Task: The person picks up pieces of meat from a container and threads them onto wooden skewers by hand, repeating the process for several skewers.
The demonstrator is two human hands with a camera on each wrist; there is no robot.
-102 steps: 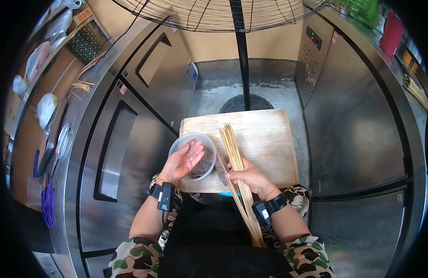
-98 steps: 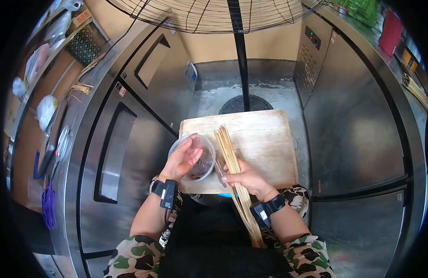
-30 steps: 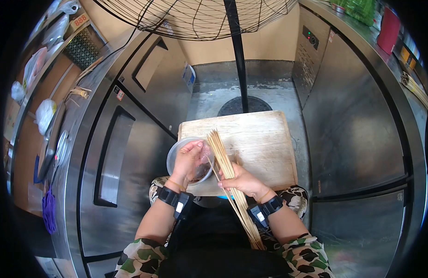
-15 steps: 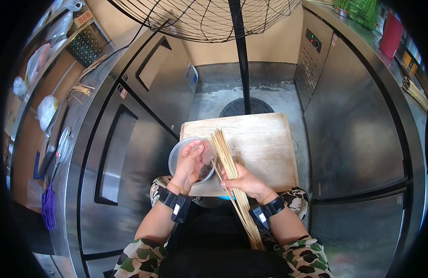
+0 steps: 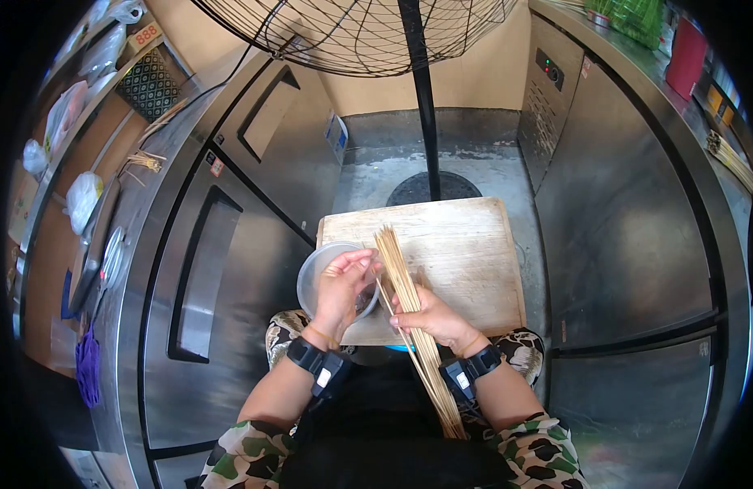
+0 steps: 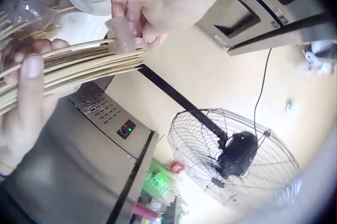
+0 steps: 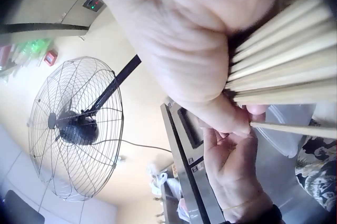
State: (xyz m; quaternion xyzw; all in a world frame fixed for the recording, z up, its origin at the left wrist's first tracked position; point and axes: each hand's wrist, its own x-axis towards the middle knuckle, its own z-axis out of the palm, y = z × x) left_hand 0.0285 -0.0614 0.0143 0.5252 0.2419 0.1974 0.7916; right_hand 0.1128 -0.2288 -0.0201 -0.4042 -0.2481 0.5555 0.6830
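The left hand (image 5: 340,287) pinches a translucent, pinkish piece (image 6: 122,36) between thumb and fingers, above the right side of a clear plastic bowl (image 5: 309,277). The right hand (image 5: 437,319) grips a thick bundle of bamboo skewers (image 5: 405,281), their pointed ends directed away from the person, and its thumb and fingers also hold a single skewer (image 6: 89,43) slightly apart from the rest. That skewer's tip meets the piece (whether it has pierced it, I cannot tell). The bowl stands on the left part of the wooden tabletop (image 5: 466,253), its contents partly hidden by the left hand. Beyond the tabletop stands a black wire-caged fan (image 6: 237,153).
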